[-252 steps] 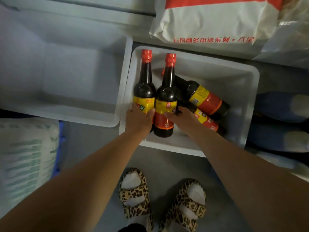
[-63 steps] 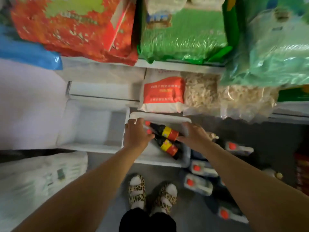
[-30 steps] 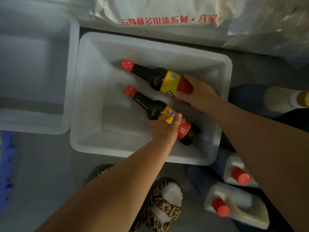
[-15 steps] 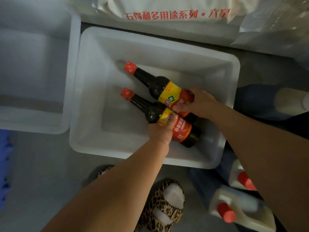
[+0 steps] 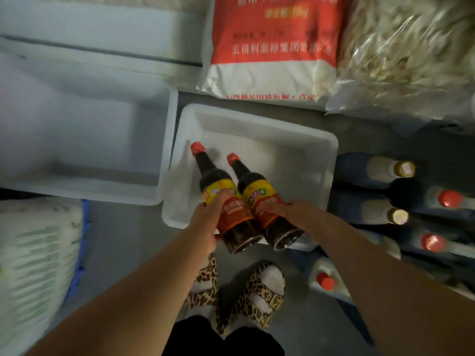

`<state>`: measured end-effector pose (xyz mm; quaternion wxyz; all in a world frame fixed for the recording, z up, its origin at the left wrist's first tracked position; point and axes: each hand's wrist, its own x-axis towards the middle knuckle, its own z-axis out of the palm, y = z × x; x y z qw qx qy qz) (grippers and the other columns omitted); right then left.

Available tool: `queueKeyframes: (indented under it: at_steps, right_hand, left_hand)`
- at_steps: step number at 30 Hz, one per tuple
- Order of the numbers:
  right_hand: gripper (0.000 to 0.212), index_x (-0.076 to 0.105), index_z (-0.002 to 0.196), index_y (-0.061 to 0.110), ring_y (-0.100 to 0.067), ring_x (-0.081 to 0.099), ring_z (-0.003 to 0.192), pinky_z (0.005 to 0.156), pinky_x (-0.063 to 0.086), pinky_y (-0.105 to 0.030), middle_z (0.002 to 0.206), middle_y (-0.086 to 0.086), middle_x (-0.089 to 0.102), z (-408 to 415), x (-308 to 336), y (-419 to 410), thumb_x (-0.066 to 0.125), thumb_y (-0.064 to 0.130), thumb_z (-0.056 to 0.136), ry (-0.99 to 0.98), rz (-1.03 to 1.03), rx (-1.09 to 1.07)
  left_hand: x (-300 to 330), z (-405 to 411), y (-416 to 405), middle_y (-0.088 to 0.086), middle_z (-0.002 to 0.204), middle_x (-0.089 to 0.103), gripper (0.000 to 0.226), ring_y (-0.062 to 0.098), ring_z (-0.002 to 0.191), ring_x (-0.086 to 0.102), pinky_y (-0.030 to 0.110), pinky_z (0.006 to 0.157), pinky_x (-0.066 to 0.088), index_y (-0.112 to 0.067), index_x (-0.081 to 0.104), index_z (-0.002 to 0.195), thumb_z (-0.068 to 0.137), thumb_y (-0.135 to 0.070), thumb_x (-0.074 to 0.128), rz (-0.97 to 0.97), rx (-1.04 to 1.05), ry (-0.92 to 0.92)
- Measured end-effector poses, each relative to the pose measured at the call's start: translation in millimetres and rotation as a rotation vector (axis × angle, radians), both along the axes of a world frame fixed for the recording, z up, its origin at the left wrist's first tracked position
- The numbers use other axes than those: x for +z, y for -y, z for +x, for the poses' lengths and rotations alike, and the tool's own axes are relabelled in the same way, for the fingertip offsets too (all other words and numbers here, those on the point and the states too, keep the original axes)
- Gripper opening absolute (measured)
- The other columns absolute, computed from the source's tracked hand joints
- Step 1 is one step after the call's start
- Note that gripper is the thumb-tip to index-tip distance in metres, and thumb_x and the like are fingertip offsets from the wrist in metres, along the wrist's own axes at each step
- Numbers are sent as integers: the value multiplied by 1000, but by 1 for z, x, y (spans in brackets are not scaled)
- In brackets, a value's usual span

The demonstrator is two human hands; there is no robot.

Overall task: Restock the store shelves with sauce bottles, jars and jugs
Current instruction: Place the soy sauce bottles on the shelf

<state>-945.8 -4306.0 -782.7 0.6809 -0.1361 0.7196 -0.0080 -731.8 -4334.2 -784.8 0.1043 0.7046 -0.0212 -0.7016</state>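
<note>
Sauce bottles, two: left hand [image 5: 205, 222] grips one [image 5: 226, 201], right hand [image 5: 285, 214] clamps the other [image 5: 264, 204], tilted above the white tub [image 5: 257, 124], seemingly lifted for shelving.

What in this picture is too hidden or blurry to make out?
Head view only:
- Labels of both sauce bottles, left and right: partly covered by the left hand and right hand, print blurred.
- Flour bag: top cut off by the frame, small text smeared.
- Jugs at right: bodies lost in shadow, behind the right arm.
- White bin: near rim hidden by the bottles.
</note>
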Motion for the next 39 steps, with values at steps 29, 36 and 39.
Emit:
queueKeyframes:
  at_steps: [29,36,39]
  right_hand:
    - [90,61,124,-3,-37,71,92,72,59,-45,113,-28,68,-3,639,-33,93,46,56,318,-903,-760]
    - [63,60,129,-3,-41,63,115,105,47,-53,126,-29,63,-59,718,-17,77,24,74,228,-1208,-815]
    - [65,63,126,2,-41,63,117,108,44,-53,125,-25,65,-102,748,-9,84,27,70,174,-1320,-726]
  left_hand:
    - [664,-39,91,13,105,75,49,27,91,74,38,70,61,-11,65,114,69,-23,78,-626,-419,-616]
    - [751,-94,120,18,106,74,53,29,92,74,40,79,60,-7,70,107,57,-15,84,-942,-517,-615]
    - [784,-122,125,17,104,74,59,32,96,72,43,88,55,-7,70,108,52,-15,86,-1049,-505,-598]
